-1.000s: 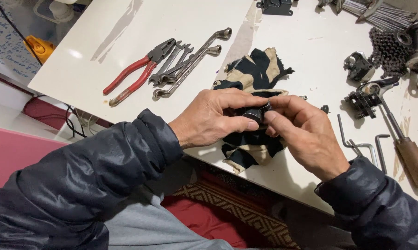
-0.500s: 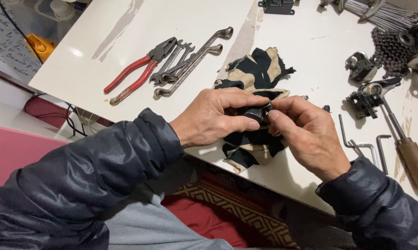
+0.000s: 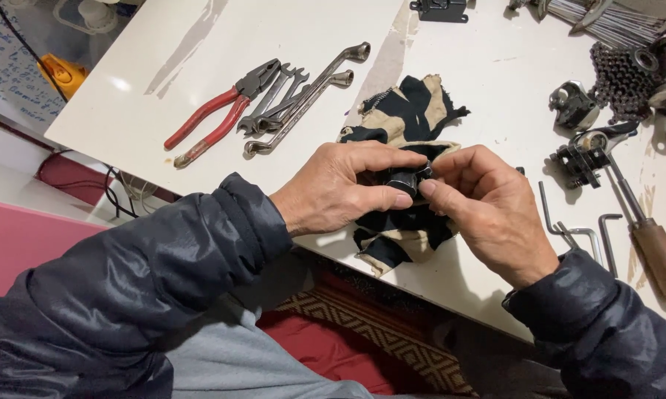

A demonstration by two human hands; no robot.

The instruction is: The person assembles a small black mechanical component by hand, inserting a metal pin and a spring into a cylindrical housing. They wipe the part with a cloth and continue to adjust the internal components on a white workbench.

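Note:
Both hands meet over a black and tan rag (image 3: 410,111) lying on the white table (image 3: 200,44). My left hand (image 3: 344,188) pinches a small dark metal part (image 3: 407,179) wrapped partly in the rag. My right hand (image 3: 488,210) grips the same part from the right, thumb and fingertips pressed on it. The part is mostly hidden by fingers and cloth.
Red-handled pliers (image 3: 218,114) and several wrenches (image 3: 296,96) lie to the left. At the right are hex keys (image 3: 569,222), a wooden-handled tool (image 3: 647,236), a bicycle chain (image 3: 625,77) and metal bike parts (image 3: 580,159). The table's front edge runs diagonally under my wrists.
Both hands stay on the small part and rag; only slight finger shifts show.

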